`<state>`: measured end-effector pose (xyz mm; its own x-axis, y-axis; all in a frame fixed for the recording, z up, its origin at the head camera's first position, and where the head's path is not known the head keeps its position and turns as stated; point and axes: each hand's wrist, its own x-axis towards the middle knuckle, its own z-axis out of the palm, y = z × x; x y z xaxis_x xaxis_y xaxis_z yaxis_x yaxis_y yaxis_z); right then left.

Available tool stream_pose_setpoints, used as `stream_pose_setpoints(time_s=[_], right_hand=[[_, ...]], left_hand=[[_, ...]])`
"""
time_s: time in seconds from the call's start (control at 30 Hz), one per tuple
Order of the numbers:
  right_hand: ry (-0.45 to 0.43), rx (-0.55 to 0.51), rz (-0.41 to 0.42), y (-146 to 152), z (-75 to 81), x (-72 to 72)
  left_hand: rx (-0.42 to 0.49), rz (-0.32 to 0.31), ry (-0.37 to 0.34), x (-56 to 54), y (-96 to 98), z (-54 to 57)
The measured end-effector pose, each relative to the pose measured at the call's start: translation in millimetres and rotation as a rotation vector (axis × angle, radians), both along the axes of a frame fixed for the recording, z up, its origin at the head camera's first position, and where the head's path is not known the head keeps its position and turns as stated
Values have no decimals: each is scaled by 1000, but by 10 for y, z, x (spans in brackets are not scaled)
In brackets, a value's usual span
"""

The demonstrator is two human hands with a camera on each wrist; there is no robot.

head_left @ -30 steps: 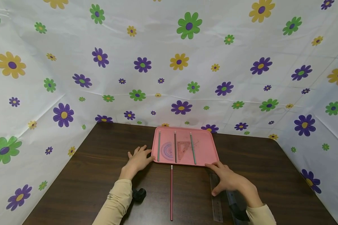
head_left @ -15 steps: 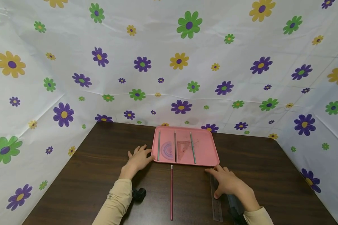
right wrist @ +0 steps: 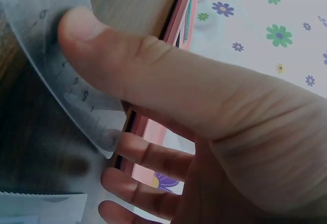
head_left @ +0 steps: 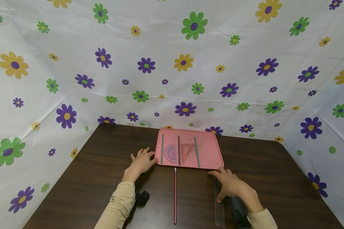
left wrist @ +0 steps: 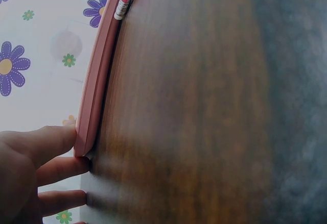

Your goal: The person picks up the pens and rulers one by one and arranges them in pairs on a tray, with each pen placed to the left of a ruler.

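Observation:
A pink tray [head_left: 213,156] lies at the back of the table. At its front left corner rests my left hand [head_left: 141,163], thumb and fingers spread around the rim without curling. My right hand [head_left: 232,184] is over a clear ruler [head_left: 219,216] by the tray's front right corner. Its thumb touches the ruler's face in the right wrist view, and the index fingertip is right at the ruler's far end. A red pencil [head_left: 175,197] lies between the hands, its eraser end toward the tray.
On the tray are two green pencils [head_left: 162,148], a black pencil [head_left: 179,149], a protractor [head_left: 170,153] and a set square [head_left: 186,151]. A second ruler [right wrist: 41,206] lies beneath the right wrist. A flowered cloth [head_left: 160,47] stands behind the table [head_left: 97,178].
My right hand has drawn back from the tray's edge onto the ruler. The ruler's near end has turned slightly left. The left hand stays at the tray corner.

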<state>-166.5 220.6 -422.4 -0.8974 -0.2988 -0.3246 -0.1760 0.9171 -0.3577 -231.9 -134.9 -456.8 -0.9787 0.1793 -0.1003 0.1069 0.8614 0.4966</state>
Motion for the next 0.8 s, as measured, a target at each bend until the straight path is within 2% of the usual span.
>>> stream_pose_setpoints(time_s=[0.13,0.4,0.5,0.63,0.8], right_hand=[[-2,-60,13,15,3,-14],[-56,-299,81,87,1,-66],[-62,-375,75,103,-3,-84],[-27,-458,45,105,-14,-110],[56,-511,-13,91,-51,-131]], left_hand=[[5,0,-2,2,5,11],[4,-4,-3,-2,0,27],[8,-2,-4,0,1,32],[19,1,-9,-6,2,26],[11,2,-9,-11,0,26]])
